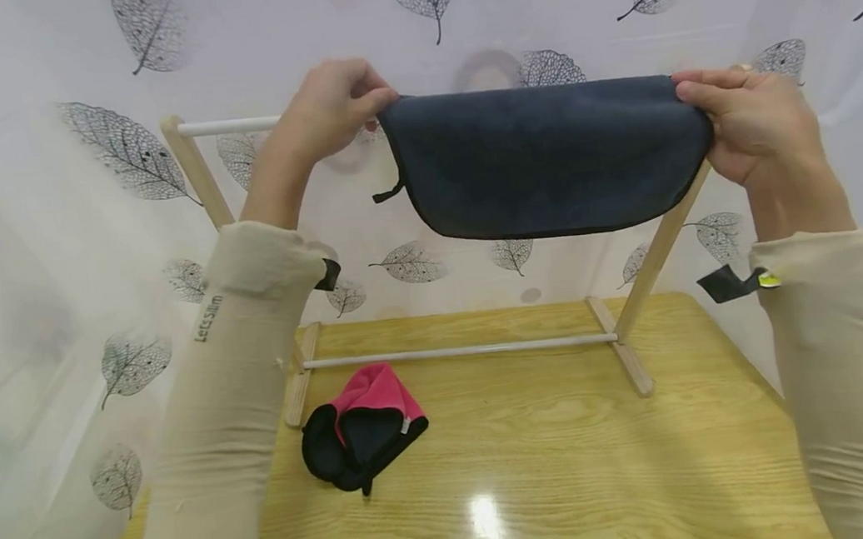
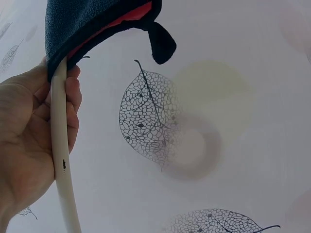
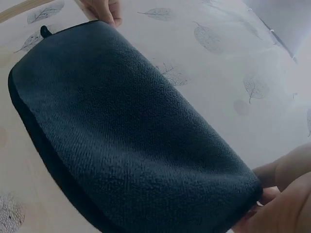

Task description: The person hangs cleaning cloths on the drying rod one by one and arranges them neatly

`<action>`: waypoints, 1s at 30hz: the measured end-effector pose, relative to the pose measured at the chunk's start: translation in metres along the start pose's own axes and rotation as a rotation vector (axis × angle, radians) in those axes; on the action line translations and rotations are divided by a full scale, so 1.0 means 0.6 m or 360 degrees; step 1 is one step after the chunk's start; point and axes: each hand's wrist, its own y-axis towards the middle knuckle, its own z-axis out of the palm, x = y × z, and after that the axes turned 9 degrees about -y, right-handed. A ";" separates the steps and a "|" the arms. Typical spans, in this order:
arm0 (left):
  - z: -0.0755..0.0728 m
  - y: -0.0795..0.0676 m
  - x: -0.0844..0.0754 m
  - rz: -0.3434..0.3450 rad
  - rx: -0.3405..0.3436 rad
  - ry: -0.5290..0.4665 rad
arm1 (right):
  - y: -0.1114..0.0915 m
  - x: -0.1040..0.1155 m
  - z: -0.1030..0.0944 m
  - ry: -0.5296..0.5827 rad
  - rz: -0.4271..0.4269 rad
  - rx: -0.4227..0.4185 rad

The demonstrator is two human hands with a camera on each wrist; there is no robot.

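The left hand (upper left-centre) and right hand (upper right), both raised, pinched a dark cloth; the left sleeve read "Letsslim".

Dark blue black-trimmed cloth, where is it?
In the head view, upper right of centre, the dark blue black-trimmed cloth hangs over the white top rail, between the left hand and right hand.
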 end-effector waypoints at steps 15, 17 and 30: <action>0.000 0.001 0.001 0.0032 0.0007 0.0177 | -0.007 -0.020 0.015 -0.1645 -0.0857 -0.0351; 0.001 0.000 0.002 0.0044 0.0005 0.0199 | -0.005 -0.021 0.016 -0.1877 -0.0919 -0.0383; 0.004 0.001 0.005 0.0077 -0.0014 0.0129 | 0.015 -0.014 0.004 -0.2524 -0.1461 -0.0124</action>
